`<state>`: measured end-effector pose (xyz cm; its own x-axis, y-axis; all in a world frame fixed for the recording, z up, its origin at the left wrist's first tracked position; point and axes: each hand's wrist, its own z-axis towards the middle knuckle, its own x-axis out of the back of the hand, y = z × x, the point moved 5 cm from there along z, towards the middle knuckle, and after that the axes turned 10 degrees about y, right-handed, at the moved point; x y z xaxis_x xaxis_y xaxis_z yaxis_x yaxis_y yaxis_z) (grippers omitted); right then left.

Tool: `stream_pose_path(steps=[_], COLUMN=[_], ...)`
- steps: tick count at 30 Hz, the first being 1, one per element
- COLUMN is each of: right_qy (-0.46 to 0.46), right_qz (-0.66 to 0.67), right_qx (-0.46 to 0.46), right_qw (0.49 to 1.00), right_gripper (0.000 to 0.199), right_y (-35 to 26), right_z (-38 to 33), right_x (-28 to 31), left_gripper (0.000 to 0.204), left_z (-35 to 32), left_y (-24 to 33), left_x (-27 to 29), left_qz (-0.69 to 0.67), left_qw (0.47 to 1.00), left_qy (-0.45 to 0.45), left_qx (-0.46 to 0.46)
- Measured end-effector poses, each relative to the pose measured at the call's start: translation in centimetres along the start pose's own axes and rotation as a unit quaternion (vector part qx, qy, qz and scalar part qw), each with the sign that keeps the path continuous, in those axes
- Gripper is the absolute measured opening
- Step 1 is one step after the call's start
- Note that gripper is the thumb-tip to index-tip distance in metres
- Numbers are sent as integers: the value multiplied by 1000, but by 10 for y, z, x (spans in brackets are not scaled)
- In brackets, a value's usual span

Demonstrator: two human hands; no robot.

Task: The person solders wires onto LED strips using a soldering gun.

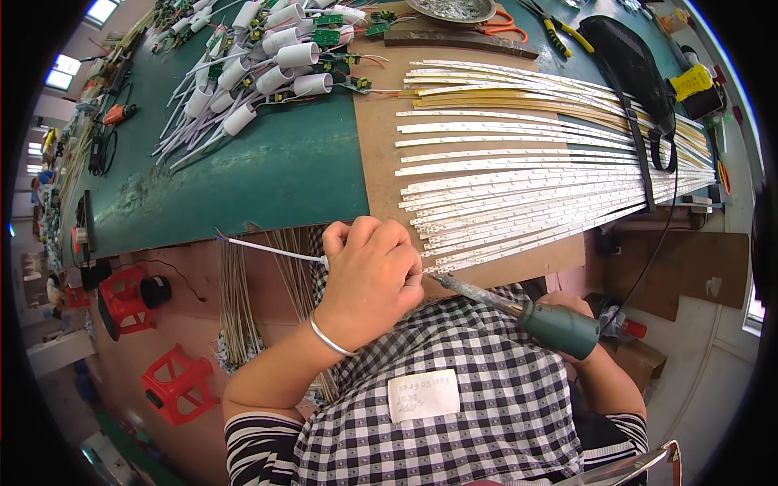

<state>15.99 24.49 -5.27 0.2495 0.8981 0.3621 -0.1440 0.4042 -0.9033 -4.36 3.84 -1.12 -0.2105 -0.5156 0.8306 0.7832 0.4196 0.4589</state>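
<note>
My left hand [371,271] is closed at the table's near edge, pinching a thin white wire [271,251] that sticks out to the left with bare red and blue ends. My right hand [577,309] grips the green handle of a soldering iron [559,326], mostly hidden behind it. The iron's metal tip [454,283] points left and meets the near end of a white LED strip [519,212] beside my left fingers. Several such long white strips lie side by side on a brown board [377,146].
White tube-shaped caps with wires and green circuit boards [267,65] are piled at the far left of the green table [267,170]. A metal dish [450,8], pliers [559,31] and a black cable [640,121] lie far right. Red stools [174,385] stand on the floor.
</note>
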Motion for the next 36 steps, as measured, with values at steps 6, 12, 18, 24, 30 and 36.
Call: stream_pose_path(steps=[6, 12, 18, 24, 30, 36], right_qy=[20, 9, -46, 42, 96, 218], right_qz=[28, 6, 107, 124, 177, 164], right_qx=[-36, -20, 28, -135, -167, -216], right_qw=[999, 1000, 993, 982, 965, 937], right_gripper=[50, 43, 36, 32, 25, 40], right_y=[2, 0, -22, -18, 2, -6], right_z=[2, 2, 24, 21, 19, 22], right_x=[-2, -5, -7, 4, 4, 5], left_gripper=[15, 15, 15, 15, 12, 12], left_z=[0, 0, -1, 2, 0, -3], left_y=[0, 1, 1, -1, -1, 5], left_x=[1, 0, 0, 0, 4, -1], left_qz=[0, -2, -4, 0, 13, 4], left_qw=[1000, 1000, 1000, 1000, 1000, 999], left_qy=[1, 7, -2, -7, -2, 38], left_qx=[3, 3, 6, 8, 18, -1])
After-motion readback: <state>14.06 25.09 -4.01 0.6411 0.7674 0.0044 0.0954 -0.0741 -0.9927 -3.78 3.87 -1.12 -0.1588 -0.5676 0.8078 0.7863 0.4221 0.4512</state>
